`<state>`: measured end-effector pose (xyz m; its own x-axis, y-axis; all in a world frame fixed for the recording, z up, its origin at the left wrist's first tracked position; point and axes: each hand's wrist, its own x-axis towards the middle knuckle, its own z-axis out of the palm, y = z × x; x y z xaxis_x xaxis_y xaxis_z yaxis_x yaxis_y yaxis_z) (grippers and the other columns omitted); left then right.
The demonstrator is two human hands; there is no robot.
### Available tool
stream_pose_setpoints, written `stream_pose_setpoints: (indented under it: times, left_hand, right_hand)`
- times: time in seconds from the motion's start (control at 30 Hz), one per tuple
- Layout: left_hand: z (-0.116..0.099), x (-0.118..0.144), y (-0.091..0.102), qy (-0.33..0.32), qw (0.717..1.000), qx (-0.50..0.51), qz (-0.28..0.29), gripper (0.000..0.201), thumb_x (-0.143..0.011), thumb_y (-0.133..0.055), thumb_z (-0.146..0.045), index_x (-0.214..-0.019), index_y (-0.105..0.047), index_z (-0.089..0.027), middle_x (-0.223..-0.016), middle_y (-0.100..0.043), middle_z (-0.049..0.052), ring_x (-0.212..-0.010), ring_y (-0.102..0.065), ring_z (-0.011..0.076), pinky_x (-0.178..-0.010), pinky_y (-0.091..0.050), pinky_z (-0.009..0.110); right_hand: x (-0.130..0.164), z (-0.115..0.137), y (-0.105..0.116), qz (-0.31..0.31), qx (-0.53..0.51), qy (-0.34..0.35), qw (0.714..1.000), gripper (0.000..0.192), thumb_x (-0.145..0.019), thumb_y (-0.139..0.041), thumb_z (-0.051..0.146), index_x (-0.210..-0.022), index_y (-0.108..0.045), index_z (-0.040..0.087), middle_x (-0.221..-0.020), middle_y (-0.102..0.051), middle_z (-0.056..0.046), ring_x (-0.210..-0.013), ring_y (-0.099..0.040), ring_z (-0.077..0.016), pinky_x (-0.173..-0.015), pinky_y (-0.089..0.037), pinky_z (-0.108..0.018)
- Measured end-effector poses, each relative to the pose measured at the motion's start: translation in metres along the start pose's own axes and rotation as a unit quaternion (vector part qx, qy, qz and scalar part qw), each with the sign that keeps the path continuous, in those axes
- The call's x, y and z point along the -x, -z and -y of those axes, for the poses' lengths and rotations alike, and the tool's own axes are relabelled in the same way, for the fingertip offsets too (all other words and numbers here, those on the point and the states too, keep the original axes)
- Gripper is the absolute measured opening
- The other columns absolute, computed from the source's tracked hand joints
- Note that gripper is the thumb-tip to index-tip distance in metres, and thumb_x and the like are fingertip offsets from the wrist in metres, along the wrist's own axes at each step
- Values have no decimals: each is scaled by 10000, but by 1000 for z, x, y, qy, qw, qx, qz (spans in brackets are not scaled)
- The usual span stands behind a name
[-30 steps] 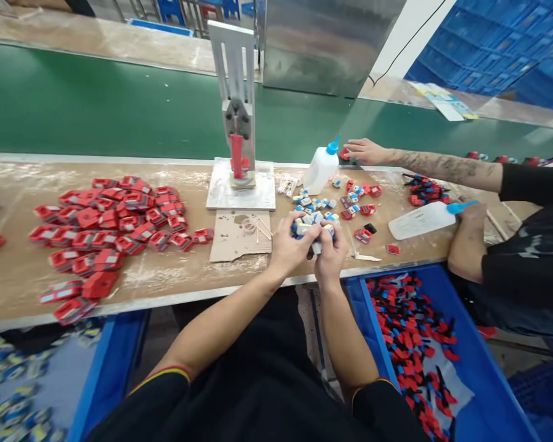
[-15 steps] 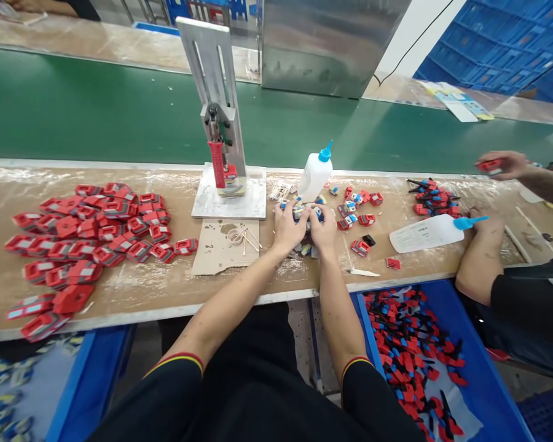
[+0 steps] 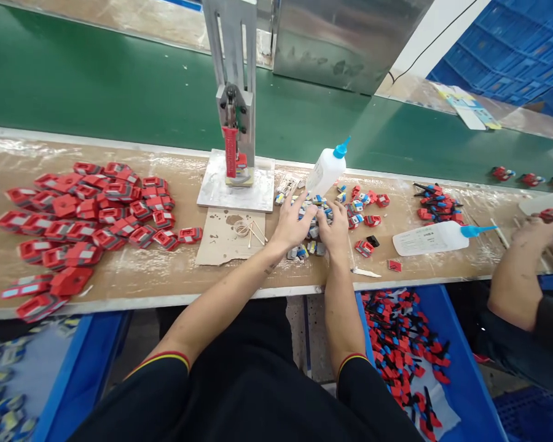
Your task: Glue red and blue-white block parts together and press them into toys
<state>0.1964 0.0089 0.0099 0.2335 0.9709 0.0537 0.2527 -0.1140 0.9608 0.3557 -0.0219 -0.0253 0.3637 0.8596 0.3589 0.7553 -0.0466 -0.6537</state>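
My left hand (image 3: 291, 226) rests with fingers spread on the left side of a pile of small blue, grey and yellow plastic parts (image 3: 312, 232). On the pile's right side lies my right hand (image 3: 334, 226), its fingers also apart and touching the parts. Neither hand is closed around a piece, and the fingertips partly cover the pile. Just behind them a white squeeze bottle (image 3: 325, 172) with a blue nozzle stands tilted. Several red and blue toy parts (image 3: 360, 205) lie right of my right hand.
A hand press (image 3: 235, 129) stands left of my hands, before cardboard (image 3: 225, 239) with cotton swabs. Many red parts (image 3: 96, 209) cover the left table. At right are a lying bottle (image 3: 431, 238), a blue bin (image 3: 470, 368) and a co-worker's hand (image 3: 529, 236). Behind runs a green conveyor (image 3: 120, 80).
My hands have opened slightly apart, showing more of the pile. The co-worker's hand has drawn back from the conveyor, where a red and blue piece now sits. The view has shifted a little.
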Motion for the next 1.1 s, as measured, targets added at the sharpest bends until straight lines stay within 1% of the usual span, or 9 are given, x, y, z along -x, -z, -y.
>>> stream_pose_setpoints:
  times: [0.23,0.33,0.43,0.53,0.67,0.8,0.9,0.97,1.1]
  left_hand:
    - [-10,56,26,-71,996,0,51,527,-1033,-584,-493,-1518,-593,-287,-1726,-411,115,-1654,-312,334,-1353,-268,578]
    - [-6,105,77,-142,990,-17,11,505,-1035,-540,-546,-1465,-635,-299,-1685,-474,111,-1578,-449,322,-1307,-375,560]
    - [22,161,159,-150,972,-90,-160,375,-987,-627,-496,-1291,-726,-302,-1471,-654,112,-1412,-611,319,-1237,-471,538]
    - [69,228,254,-87,894,-220,-382,314,-934,-687,-437,-1184,-737,-254,-1298,-705,119,-1308,-636,323,-1202,-481,574]
    - [128,344,364,275,712,-255,-594,269,-872,-703,-376,-1084,-687,-213,-1338,-636,122,-1354,-544,302,-1159,-514,518]
    - [176,450,408,435,596,-248,-628,288,-865,-686,-295,-1093,-667,-120,-1374,-611,201,-1415,-478,399,-1265,-328,649]
    - [209,485,412,482,603,-235,-591,440,-886,-651,-286,-1240,-666,-24,-1541,-497,292,-1494,-419,444,-1295,-270,606]
    - [232,487,418,490,632,-230,-555,541,-899,-652,-299,-1361,-641,-18,-1635,-422,286,-1556,-367,420,-1317,-241,535]
    - [270,461,456,485,681,-239,-494,660,-955,-643,-395,-1567,-538,-170,-1782,-264,162,-1679,-100,399,-1344,-97,589]
  right_hand:
    - [11,3,8,20,12,2,1000,491,-919,-639,530,-1295,-707,221,-1518,-599,-189,-1450,-548,-337,-1266,-403,-578]
    - [10,1,15,23,24,11,999,520,-904,-639,562,-1282,-713,211,-1512,-614,-190,-1434,-573,-333,-1255,-424,-571]
    - [10,9,26,1,39,39,998,556,-911,-592,619,-1221,-732,180,-1402,-684,-206,-1371,-625,-364,-1206,-469,-617]
    - [17,46,26,-144,25,98,984,457,-926,-595,591,-1135,-766,222,-1158,-761,-195,-1186,-711,-411,-1078,-536,-693]
    - [57,145,-18,-310,-160,219,911,304,-954,-616,333,-1093,-765,559,-1047,-780,-60,-1070,-745,-355,-1011,-577,-628]
    - [149,256,-94,105,-299,404,858,295,-979,-605,304,-1210,-737,432,-982,-774,-53,-863,-773,-297,-775,-667,-535]
    - [212,309,-154,463,-294,513,660,199,-1011,-621,304,-1155,-758,318,-1128,-783,-89,-1019,-778,-253,-844,-686,-425]
    - [242,328,-190,572,-278,515,575,220,-1030,-599,313,-1184,-753,284,-1220,-765,-111,-1139,-750,-252,-943,-672,-423]
    - [278,346,-239,671,-233,499,497,249,-1031,-602,326,-1221,-743,248,-1259,-744,-129,-1180,-729,-254,-994,-645,-429]
